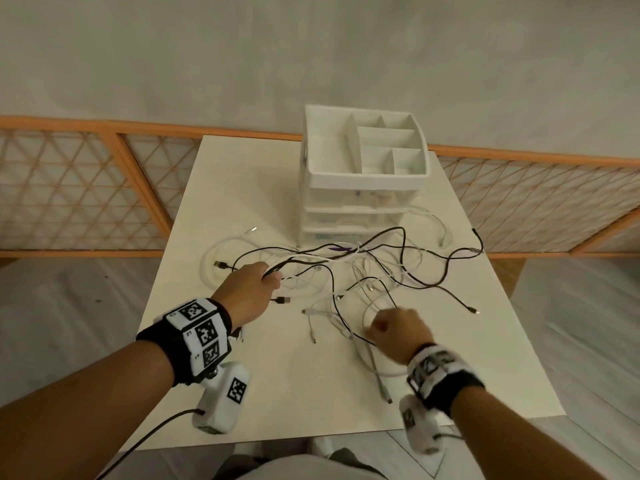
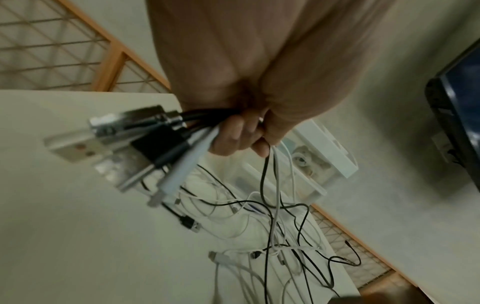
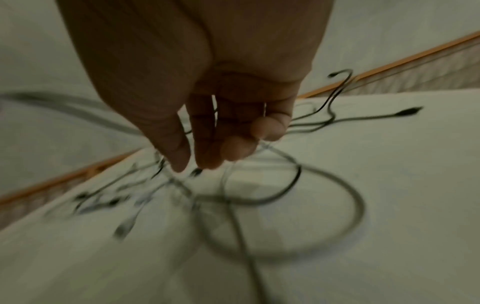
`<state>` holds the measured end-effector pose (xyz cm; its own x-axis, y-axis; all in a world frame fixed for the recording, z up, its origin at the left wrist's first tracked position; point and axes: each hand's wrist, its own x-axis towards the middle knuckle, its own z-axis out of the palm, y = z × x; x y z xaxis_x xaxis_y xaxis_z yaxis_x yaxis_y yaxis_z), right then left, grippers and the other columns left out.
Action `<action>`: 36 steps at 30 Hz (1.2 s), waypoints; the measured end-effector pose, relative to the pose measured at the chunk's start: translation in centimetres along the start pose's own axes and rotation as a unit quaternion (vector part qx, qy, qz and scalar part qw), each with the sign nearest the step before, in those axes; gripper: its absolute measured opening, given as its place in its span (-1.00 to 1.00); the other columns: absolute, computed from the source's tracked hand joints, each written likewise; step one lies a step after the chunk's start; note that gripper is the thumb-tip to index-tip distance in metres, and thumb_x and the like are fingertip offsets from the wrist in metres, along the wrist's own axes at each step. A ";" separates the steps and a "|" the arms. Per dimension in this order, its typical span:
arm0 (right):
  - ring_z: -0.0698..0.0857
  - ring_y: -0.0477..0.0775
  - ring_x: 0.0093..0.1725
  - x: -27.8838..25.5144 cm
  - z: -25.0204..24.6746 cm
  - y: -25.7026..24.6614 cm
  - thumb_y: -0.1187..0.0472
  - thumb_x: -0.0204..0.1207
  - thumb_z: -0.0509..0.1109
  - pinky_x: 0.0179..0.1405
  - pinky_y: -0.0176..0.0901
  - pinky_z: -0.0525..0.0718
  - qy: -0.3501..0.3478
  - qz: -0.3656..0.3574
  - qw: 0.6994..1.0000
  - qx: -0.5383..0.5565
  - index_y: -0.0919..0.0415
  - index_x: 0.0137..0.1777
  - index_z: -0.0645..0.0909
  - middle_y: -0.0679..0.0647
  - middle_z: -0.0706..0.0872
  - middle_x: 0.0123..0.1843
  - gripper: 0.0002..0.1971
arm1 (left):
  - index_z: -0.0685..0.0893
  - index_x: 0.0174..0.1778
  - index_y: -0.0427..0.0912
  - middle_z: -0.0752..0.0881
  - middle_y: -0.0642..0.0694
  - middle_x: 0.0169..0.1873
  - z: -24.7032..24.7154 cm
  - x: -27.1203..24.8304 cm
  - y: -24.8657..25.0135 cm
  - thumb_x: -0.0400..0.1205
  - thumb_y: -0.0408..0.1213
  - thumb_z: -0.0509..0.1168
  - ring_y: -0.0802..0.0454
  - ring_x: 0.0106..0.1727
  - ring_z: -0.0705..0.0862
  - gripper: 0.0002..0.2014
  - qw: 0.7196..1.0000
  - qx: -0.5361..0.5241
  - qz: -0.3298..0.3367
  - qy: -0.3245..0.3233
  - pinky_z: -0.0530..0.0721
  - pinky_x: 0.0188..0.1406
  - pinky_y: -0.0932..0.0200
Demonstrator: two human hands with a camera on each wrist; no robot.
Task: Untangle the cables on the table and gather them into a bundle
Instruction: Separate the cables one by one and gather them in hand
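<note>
A tangle of black and white cables (image 1: 346,271) sprawls across the middle of the white table (image 1: 311,393). My left hand (image 1: 272,277) grips a bunch of several black and white cables just behind their plugs. In the left wrist view the plug ends (image 2: 124,144) stick out of the left hand (image 2: 244,139), and the strands trail down into the tangle (image 2: 275,232). My right hand (image 1: 377,329) hovers over the near right loops. In the blurred right wrist view the right hand (image 3: 197,162) has loosely curled fingers with nothing visibly between them, above a cable loop (image 3: 298,205).
A white drawer organizer (image 1: 363,174) with an open compartment tray on top stands at the back of the table, touching the tangle. An orange lattice fence (image 1: 86,188) runs behind the table. A dark screen (image 2: 459,115) is off to one side. Bare tabletop lies near me.
</note>
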<state>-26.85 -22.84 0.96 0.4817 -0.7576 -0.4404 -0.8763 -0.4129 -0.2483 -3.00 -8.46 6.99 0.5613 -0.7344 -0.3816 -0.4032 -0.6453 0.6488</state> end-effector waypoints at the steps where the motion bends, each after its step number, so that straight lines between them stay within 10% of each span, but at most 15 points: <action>1: 0.73 0.17 0.09 -0.6 1.5 -0.6 -0.22 0.51 0.40 0.12 -0.02 0.72 -0.045 -0.004 0.998 -0.040 -0.07 -0.06 0.66 0.05 0.75 0.06 -0.75 | 0.55 -0.19 -0.16 0.56 -0.06 -0.33 -0.1 -0.2 0.3 0.79 -0.06 0.09 -0.10 -0.25 0.53 -0.67 1.000 -0.001 0.008 0.001 0.37 -0.32 0.06; 4: 0.72 0.21 0.23 -1.0 4.3 -1.8 -0.13 0.57 0.36 0.17 -0.02 0.68 -0.055 0.000 0.994 -0.099 0.04 0.22 0.66 0.07 0.72 0.23 -0.66 | 0.49 -0.19 -0.12 0.56 -0.03 -0.34 -0.3 -0.3 1.5 0.77 0.01 0.12 -0.11 -0.27 0.56 -0.68 0.999 -0.019 0.034 0.012 0.41 -0.29 0.05; 9: 0.75 0.24 0.10 -0.7 2.7 -2.5 0.01 0.57 0.31 0.07 -0.04 0.71 -0.009 -0.011 0.999 -0.047 -0.02 0.12 0.66 0.09 0.79 0.11 -0.80 | 0.42 -0.25 -0.17 0.47 -0.04 -0.45 -0.6 -0.4 2.9 0.72 0.04 0.22 -0.03 -0.48 0.39 -0.62 0.995 -0.085 0.046 0.033 0.38 -0.37 0.08; 17: 0.51 0.00 -0.51 -2.8 -17.1 -4.0 0.20 0.63 0.42 -0.38 -0.19 0.46 0.343 -0.187 0.900 0.192 0.03 -0.07 0.71 -0.02 0.53 -0.55 -0.93 | 0.53 -0.22 -0.19 0.37 -0.01 -0.55 -0.9 0.3 2.5 0.78 -0.09 0.15 0.05 -0.61 0.27 -0.68 0.962 -0.267 -0.032 0.046 0.26 -0.61 0.26; 23: 0.41 0.14 -0.47 -5.4 -17.7 -5.4 0.15 0.63 0.48 -0.39 -0.14 0.41 0.251 -0.277 0.888 0.269 0.01 -0.04 0.78 0.38 0.56 -0.41 -0.94 | 0.53 -0.23 -0.21 0.53 -0.10 -0.44 -2.7 0.4 3.7 0.77 -0.30 0.16 0.06 -0.54 0.40 -0.76 0.894 -0.448 -0.027 0.014 0.37 -0.60 0.21; 27: 0.72 -0.02 -0.28 -5.4 -14.2 -5.9 0.21 0.59 0.53 -0.21 -0.10 0.71 0.178 -0.285 0.909 0.246 0.03 -0.05 0.84 0.02 0.81 -0.24 -0.93 | 0.55 -0.29 -0.23 0.79 -0.26 -0.31 -4.9 -0.2 5.4 0.79 -0.28 0.15 -0.08 -0.33 0.75 -0.69 0.826 -0.563 -0.023 -0.021 0.73 -0.28 0.08; 30: 0.78 0.00 -0.05 -4.8 -12.7 -6.0 0.21 0.57 0.54 0.07 -0.02 0.73 0.153 -0.280 0.922 0.218 0.03 -0.03 0.86 0.00 0.85 -0.09 -0.91 | 0.54 -0.20 -0.23 0.85 -0.37 -0.12 -5.1 -1.2 6.4 0.81 -0.28 0.10 -0.24 -0.08 0.85 -0.72 0.852 -0.515 0.035 -0.088 0.82 -0.05 -0.03; 36: 0.73 -0.04 -0.18 -4.2 -13.3 -7.2 0.24 0.55 0.55 -0.09 -0.16 0.68 0.213 -0.286 0.913 0.197 0.05 -0.08 0.86 0.02 0.81 -0.17 -0.91 | 0.47 -0.11 -0.20 0.86 -0.34 -0.05 -2.4 -2.9 7.4 0.84 -0.23 0.06 -0.33 0.03 0.82 -0.77 0.925 -0.330 0.102 -0.159 0.69 0.09 -0.13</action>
<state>-22.66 -23.40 16.06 0.7401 -0.6379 0.2129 -0.3724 -0.6524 -0.6600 -5.88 -10.56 14.52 0.2386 -0.9192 -0.3132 0.1105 -0.2947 0.9492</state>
